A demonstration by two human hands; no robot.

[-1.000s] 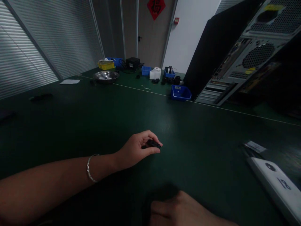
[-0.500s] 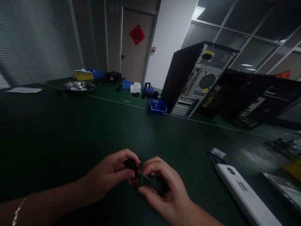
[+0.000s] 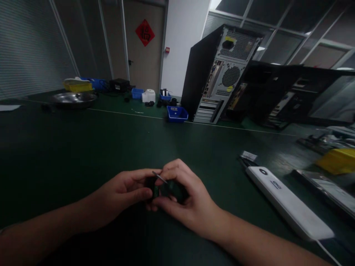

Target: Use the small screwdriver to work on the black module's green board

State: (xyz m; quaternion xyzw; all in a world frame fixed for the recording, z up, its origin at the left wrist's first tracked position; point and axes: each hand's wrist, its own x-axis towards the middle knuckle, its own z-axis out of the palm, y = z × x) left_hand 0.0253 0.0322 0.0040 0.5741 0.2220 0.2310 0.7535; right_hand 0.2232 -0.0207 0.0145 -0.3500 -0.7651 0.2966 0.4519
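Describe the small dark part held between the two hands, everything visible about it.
The small dark part is mostly hidden by fingers. What shows is black, with a hint of green at its left edge and a thin pale metal-looking strip slanting across its top. It is held just above the green table, near the front edge. The left hand pinches its left end with thumb and fingers, and the right hand wraps over its right side. Its exact shape and material cannot be told in the dim light.
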